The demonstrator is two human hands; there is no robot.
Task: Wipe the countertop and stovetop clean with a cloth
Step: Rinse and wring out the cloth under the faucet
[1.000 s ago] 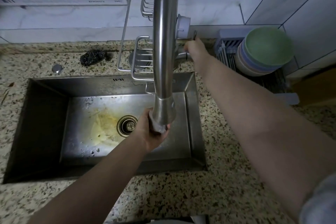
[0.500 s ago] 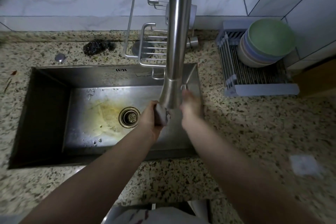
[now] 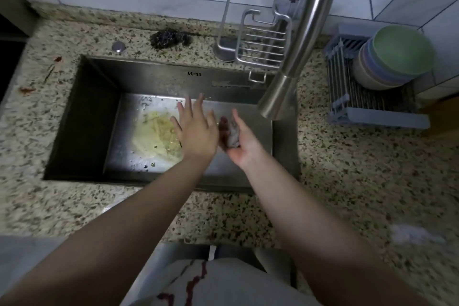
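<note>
Your right hand (image 3: 244,141) cups a small, balled-up grey cloth (image 3: 233,135) over the steel sink (image 3: 99,119), fingers loosely curled around it. Your left hand (image 3: 196,129) hovers beside it, open and empty. The cloth looks soft, limp, probably wet; spread it flat under your palm before wiping the speckled granite counter (image 3: 347,181).

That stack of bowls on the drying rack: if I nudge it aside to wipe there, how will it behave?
The stack of bowls leans on its side against the wall, so a nudge could probably roll or topple it. The bowls look like light plastic, likely easy to shift. The slatted drying rack may snag them rather than let them slide.
</note>
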